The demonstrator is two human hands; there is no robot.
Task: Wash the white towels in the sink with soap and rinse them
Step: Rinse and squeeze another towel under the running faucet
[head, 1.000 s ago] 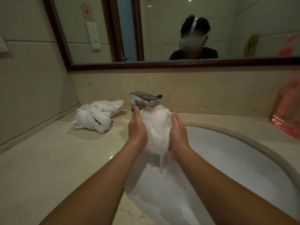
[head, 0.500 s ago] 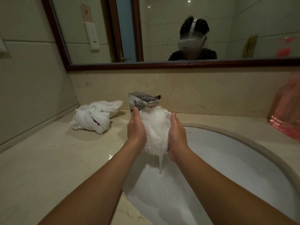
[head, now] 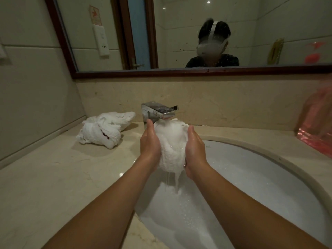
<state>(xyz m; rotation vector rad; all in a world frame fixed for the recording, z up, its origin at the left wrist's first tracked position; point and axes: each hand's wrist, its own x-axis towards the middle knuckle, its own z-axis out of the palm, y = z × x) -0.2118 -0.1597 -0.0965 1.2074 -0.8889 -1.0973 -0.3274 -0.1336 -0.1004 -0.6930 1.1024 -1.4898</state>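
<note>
I see a wide mirror [head: 197,33] over a beige stone worktop [head: 45,177], with the white sink [head: 260,177] sunk into it. A second towel [head: 104,130] lies bunched left of the tap [head: 158,111]. Under the spout, my left hand [head: 150,144] and right hand [head: 195,150] cup the dripping towel [head: 171,150] between them, fingers pressed together along its sides.

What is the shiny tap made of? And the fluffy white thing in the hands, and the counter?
The tap looks like polished metal, probably chrome: it mirrors the light. The towel under it, held by the left hand and right hand, looks like looped cotton cloth, bumpy and dripping. The counter seems polished stone, perhaps marble, with faint veins.
</note>
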